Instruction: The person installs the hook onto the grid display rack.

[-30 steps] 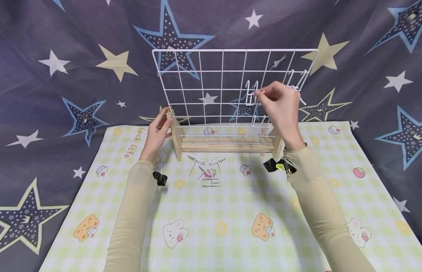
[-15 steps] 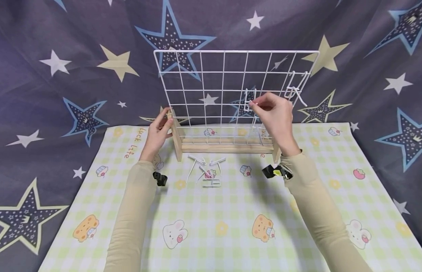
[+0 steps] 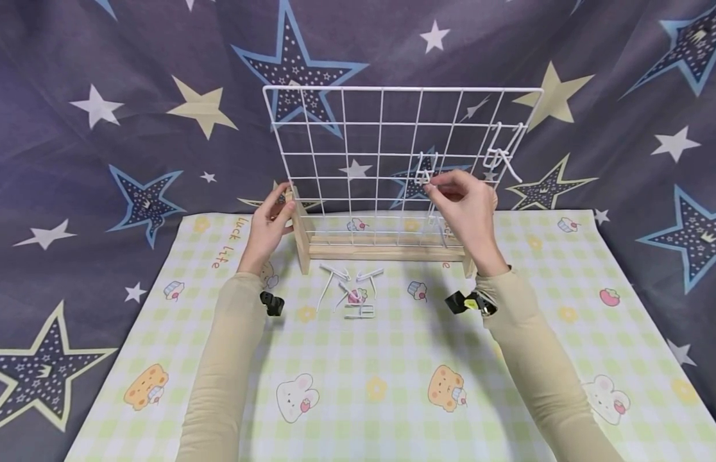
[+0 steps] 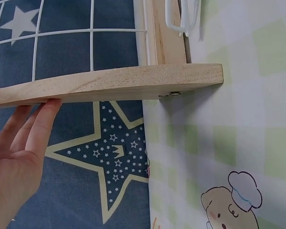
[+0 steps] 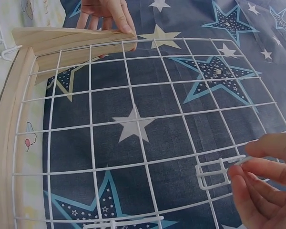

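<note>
White hook (image 5: 222,167) at the wire grid (image 3: 379,154) (right hand (image 3: 466,208) pinching it).

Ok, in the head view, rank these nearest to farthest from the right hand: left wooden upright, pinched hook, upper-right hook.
1. Pinched hook: at the right hand's fingertips.
2. Upper-right hook: on the grid, above right of the hand.
3. Left wooden upright: far left, at the left hand.
</note>
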